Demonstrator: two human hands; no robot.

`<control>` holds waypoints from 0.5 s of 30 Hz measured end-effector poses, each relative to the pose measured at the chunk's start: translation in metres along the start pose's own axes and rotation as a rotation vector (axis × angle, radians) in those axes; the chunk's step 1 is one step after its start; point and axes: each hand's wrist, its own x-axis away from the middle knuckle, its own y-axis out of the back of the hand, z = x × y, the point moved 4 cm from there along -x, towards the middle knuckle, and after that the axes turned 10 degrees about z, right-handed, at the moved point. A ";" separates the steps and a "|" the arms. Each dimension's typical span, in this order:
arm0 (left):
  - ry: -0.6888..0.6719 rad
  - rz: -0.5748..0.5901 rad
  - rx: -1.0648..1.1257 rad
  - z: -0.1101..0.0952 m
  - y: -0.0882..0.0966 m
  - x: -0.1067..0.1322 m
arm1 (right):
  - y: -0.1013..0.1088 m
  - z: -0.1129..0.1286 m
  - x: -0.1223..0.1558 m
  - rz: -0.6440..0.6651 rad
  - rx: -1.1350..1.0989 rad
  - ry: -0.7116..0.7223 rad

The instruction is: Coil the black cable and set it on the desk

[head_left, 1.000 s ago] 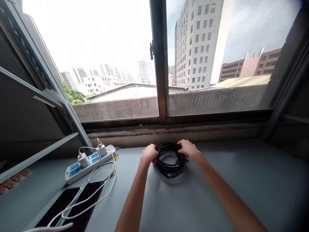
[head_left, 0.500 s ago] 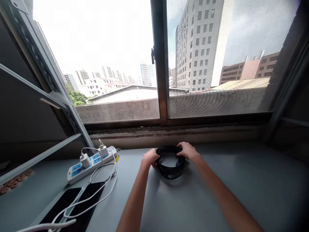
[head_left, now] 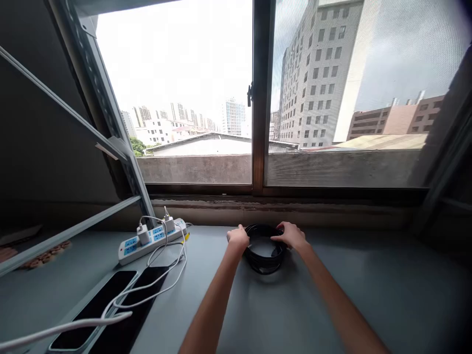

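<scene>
A black coiled cable [head_left: 264,261] lies in a round bundle on the grey desk [head_left: 332,295] close to the window sill. My left hand [head_left: 238,239] is closed on the coil's left side. My right hand [head_left: 291,234] is closed over its upper right side. Both arms reach straight out from the bottom of the view. The fingertips are partly hidden behind the coil.
A white power strip [head_left: 151,241] with two white chargers lies at the left, its white cords trailing over two dark phones [head_left: 106,305] at the near left. A metal shelf frame [head_left: 110,147] stands at the left. The window [head_left: 258,98] fills the back.
The view has shifted, so the coil and hands appear further right and smaller. Both hands stay on the coil, which has barely moved on the desk.
</scene>
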 end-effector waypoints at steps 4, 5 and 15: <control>0.026 -0.228 -0.043 -0.016 0.024 0.042 | 0.026 0.009 0.016 -0.093 0.020 0.046; -0.008 -0.286 -0.042 -0.022 0.030 0.055 | 0.037 0.014 0.024 -0.128 0.004 0.084; -0.662 -0.547 0.307 -0.043 0.001 0.176 | 0.094 0.054 0.226 -0.270 -0.573 0.952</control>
